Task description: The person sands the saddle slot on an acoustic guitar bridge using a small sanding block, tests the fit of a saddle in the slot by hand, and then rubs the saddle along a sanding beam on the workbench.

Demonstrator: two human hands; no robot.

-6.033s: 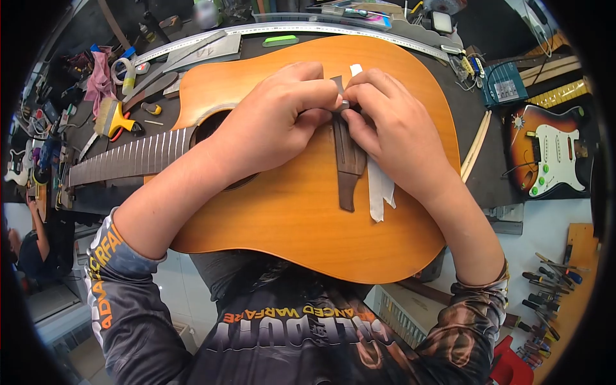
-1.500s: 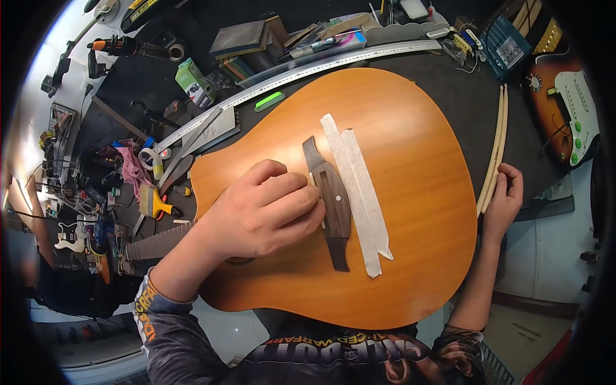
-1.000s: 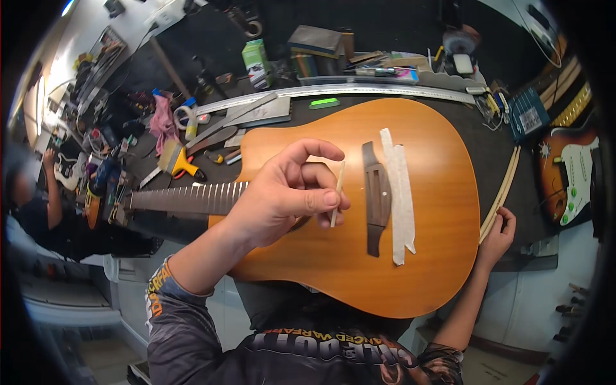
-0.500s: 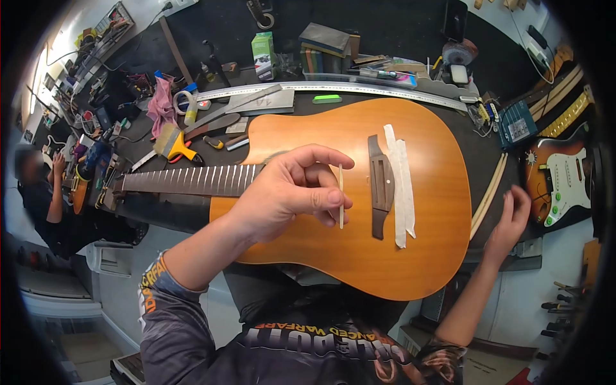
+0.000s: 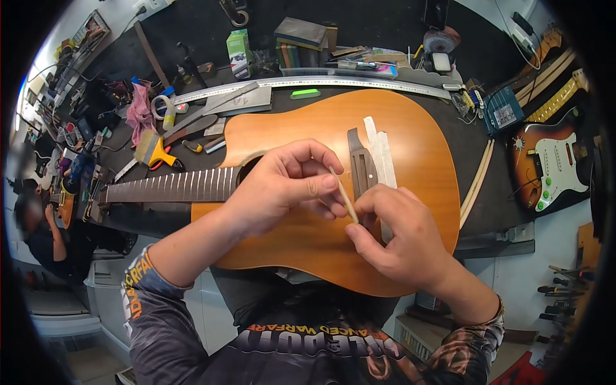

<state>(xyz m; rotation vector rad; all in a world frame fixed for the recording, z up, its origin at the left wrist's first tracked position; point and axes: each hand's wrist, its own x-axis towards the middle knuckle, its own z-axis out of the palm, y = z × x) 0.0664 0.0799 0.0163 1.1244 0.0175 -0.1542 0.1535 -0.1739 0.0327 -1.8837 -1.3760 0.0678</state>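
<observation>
One stick [image 5: 341,192] is pinched by two hands, slantwise above the guitar [image 5: 420,135], on the soundhole side of the bridge [image 5: 361,165]. The left hand [image 5: 296,179] grips its upper end between thumb and fingers; the right hand [image 5: 403,232] closes thumb and forefinger on its lower end, leaving a small gap between the hands. One bridge shows, with two tape strips [image 5: 384,160] just beside it, partly behind the right hand. From the strips, bare wood runs to the guitar's right edge; two rods [image 5: 478,181] lie just past that edge. Dark bench [image 5: 498,208] shows between the rods and one sunburst guitar [image 5: 553,168]. Beyond the guitar's far edge lies one ruler [image 5: 321,81]; one brush [image 5: 153,151] lies beside the neck [image 5: 170,186].
</observation>
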